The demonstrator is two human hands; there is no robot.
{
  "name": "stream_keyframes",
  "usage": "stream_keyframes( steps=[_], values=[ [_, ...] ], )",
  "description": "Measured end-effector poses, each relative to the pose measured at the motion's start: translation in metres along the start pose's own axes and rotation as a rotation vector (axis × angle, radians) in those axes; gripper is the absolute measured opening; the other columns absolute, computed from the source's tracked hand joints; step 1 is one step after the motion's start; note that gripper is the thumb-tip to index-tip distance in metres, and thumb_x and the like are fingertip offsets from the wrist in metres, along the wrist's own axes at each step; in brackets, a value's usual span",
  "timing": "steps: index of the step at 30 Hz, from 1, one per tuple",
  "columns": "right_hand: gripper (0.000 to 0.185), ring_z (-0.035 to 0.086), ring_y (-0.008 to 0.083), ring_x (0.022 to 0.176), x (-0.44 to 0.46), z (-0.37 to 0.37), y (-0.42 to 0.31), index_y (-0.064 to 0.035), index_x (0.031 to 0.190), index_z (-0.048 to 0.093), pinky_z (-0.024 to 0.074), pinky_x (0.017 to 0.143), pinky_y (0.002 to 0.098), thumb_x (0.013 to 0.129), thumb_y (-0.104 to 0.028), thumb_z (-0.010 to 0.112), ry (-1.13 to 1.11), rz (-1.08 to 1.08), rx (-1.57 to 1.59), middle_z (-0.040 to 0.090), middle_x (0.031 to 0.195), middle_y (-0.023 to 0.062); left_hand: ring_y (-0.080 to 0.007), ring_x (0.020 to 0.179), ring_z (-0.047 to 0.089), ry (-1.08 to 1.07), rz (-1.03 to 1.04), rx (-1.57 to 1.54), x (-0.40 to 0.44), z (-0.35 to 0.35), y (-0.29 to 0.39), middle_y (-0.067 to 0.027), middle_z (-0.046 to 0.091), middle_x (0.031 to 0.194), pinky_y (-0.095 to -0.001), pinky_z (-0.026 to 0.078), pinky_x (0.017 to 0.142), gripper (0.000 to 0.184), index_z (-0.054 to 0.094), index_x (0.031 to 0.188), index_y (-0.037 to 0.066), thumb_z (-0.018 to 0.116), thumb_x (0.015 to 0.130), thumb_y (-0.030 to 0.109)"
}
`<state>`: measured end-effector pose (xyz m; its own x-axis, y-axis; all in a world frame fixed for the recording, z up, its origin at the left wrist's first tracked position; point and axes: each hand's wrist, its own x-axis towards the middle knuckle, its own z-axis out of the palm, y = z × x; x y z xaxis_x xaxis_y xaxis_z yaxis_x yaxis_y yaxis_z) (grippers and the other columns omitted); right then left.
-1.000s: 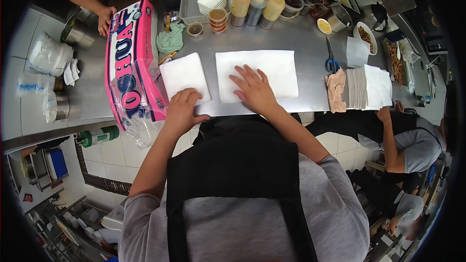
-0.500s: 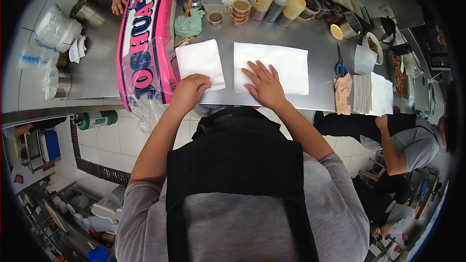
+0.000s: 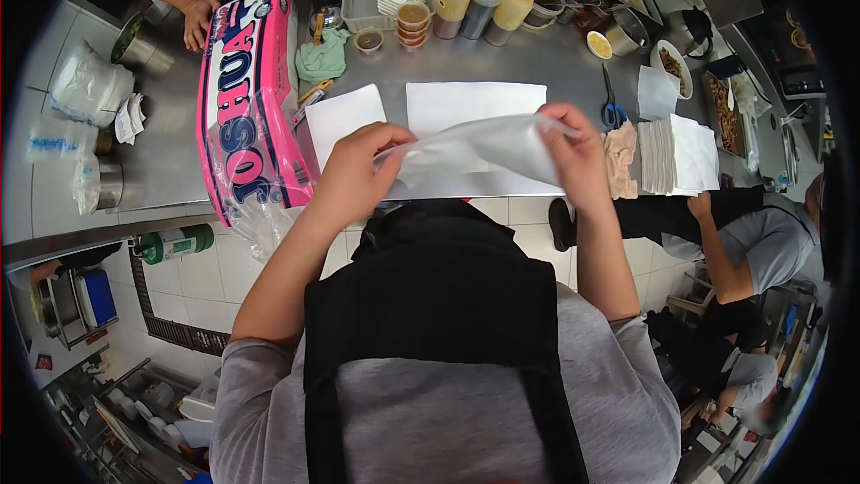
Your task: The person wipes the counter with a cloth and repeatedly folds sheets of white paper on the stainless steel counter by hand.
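Note:
A thin white sheet (image 3: 484,145), blurred by motion, stretches between my hands above the front of the steel counter. My left hand (image 3: 363,166) pinches its left end, and my right hand (image 3: 575,154) grips its right end. Behind the raised sheet lies a wide white paper stack (image 3: 470,100), partly covered by it. A smaller white paper stack (image 3: 342,116) rests beside my left hand, which hides its near right part. The pink JOSHUA package (image 3: 246,108) stands to the left of that.
Blue scissors (image 3: 613,112), a tan cloth (image 3: 620,161) and folded napkins (image 3: 678,157) lie at the right. Sauce bottles (image 3: 484,9), stacked sauce cups (image 3: 412,23) and a green cloth (image 3: 322,56) are at the back. A person's hand (image 3: 199,23) touches the package; other people are at the right.
Both hands, earlier resting on or by the white stacks, have lifted and now hold a thin sheet between them. My right hand has moved to the right.

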<state>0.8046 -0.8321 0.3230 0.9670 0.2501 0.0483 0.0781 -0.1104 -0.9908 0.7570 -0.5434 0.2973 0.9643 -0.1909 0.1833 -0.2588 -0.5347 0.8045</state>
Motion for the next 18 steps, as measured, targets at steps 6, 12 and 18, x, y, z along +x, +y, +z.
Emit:
stream_keyframes(
  steps=[6,12,18],
  values=[
    [0.023,0.062,0.0157,0.074,0.043,-0.051,0.105,-0.0002,0.105,0.063,0.0490,0.069,0.0286,0.090,-0.018,0.067,0.277,0.109,-0.317,0.069,0.086,0.0072,-0.0280,0.075,0.066,0.006,-0.332,0.012,0.057,0.050,-0.062,-0.0162,0.068,0.084,-0.0355,0.050,0.069,0.030,0.067,0.098,-0.001,0.073,0.081,0.023],
    [0.030,0.065,0.0376,0.077,0.063,-0.049,0.145,0.0024,0.100,0.063,0.0509,0.071,0.0407,0.086,-0.024,0.070,0.303,0.033,-0.723,0.068,0.089,0.0222,-0.0241,0.064,0.061,0.002,-0.346,0.170,0.076,0.080,-0.099,-0.0130,0.064,0.072,-0.0348,0.047,0.061,0.028,0.061,0.080,-0.002,0.075,0.079,0.022],
    [0.031,0.064,0.0386,0.072,0.062,-0.049,0.162,0.0018,0.093,0.062,0.0502,0.065,0.0429,0.085,-0.026,0.072,0.299,-0.036,-0.861,0.066,0.082,0.0217,-0.0256,0.062,0.060,0.051,-0.352,0.177,0.077,0.082,-0.103,-0.0138,0.064,0.071,-0.0354,0.047,0.060,0.030,0.059,0.077,-0.001,0.078,0.077,0.023]
  ],
)
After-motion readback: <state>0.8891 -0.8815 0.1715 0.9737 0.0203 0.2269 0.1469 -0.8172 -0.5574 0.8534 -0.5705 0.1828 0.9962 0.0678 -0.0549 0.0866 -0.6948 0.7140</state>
